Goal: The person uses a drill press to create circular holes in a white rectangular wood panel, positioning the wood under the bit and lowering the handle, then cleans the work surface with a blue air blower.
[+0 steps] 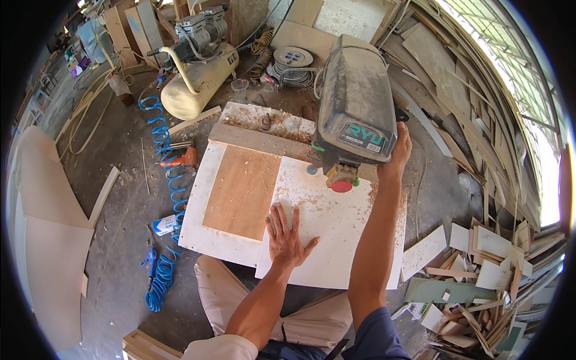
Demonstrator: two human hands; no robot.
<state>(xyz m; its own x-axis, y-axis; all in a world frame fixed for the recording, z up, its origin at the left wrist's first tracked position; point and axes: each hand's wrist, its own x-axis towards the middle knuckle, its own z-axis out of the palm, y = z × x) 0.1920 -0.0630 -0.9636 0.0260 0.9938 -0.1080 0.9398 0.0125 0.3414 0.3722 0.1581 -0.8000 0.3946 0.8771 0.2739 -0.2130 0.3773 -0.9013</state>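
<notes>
My left hand point(284, 242) lies flat on a white panel point(324, 252), fingers spread, close to the edge of a brown plywood rectangle point(243, 189). Over the panel stands a dusty dark drill press point(354, 90), its belt cover toward me and a red knob point(342, 186) at its front. At the right side of the machine's head is my right hand point(396, 153), with its fingers curled together; the head hides part of it, so what it grips is not visible. A wooden strip point(264, 140) runs along the panel's far side. Sawdust and shavings are scattered over the white surface.
A cream air compressor point(195, 84) stands at the far left, a cable reel point(293, 60) beside it. A coiled blue air hose point(161, 282) and an orange power tool point(183, 159) lie on the left floor. Wood offcuts point(474, 270) are heaped at right; boards point(444, 72) lean behind.
</notes>
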